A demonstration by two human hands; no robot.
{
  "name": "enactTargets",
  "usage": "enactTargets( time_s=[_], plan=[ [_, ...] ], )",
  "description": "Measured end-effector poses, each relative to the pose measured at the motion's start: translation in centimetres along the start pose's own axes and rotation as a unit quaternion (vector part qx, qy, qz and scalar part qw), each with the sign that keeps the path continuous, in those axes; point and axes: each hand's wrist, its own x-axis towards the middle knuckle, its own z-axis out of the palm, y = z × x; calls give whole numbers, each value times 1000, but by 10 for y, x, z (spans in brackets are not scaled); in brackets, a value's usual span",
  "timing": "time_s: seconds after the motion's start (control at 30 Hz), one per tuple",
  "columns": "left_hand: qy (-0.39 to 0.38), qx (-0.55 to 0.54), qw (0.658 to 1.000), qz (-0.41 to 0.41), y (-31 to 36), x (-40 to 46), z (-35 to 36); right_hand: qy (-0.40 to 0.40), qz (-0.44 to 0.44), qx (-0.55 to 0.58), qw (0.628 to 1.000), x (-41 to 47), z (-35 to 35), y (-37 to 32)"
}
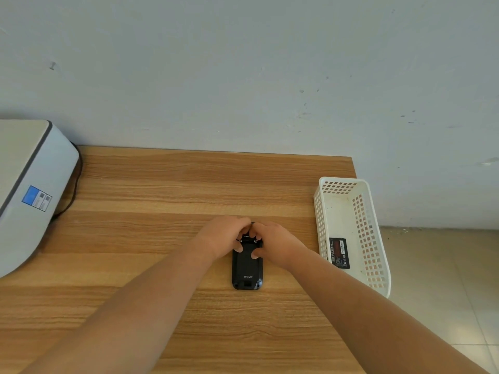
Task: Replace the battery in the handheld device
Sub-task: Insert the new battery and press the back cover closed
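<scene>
Broadly, a wooden table point(162, 238) filled the scene against a pale wall, with a grey-white machine point(29, 190) at its far left and a white perforated basket point(321, 220) along its right edge. A black battery point(339, 252) with a printed label lay flat inside the basket, toward its near end. Near the table's middle lay the handheld device point(247, 268), face down, its long axis running near to far. It was black and rugged-looking, with rounded corners, a pale logo toward the near end and two small metal studs showing at the far end of its back cover. Both hands met over that far end: the left hand point(225, 236) was curled with its fingers bent onto the cover and a thumb resting on the back, and the right hand point(272, 244) mirrored it, thumb pressed on the cover, fingers hooked over the far edge. Neither hand lifted the device; both pressed and pinched at it. The step appeared to be working the latch or cover there, though whether opening or closing could not be told. Doing it well probably meant keeping the body flat under steady thumbs and working both sides evenly, so the cover moved without twisting.
</scene>
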Motion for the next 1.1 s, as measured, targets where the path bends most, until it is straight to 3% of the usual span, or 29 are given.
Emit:
enactTargets(
  time_s=[0.37,0.6,1.1],
  plan=[
    [-11,-47,998,-49,3,6,-1,-13,22,-12,1000,3,-2,-3],
    [47,-145,983,-105,-9,-10,18,-13,71,10,997,-2,-4,-1],
    [55,-18,992,-116,6,-13,24,-55,69,-64,994,4,-14,-9]
  ],
)
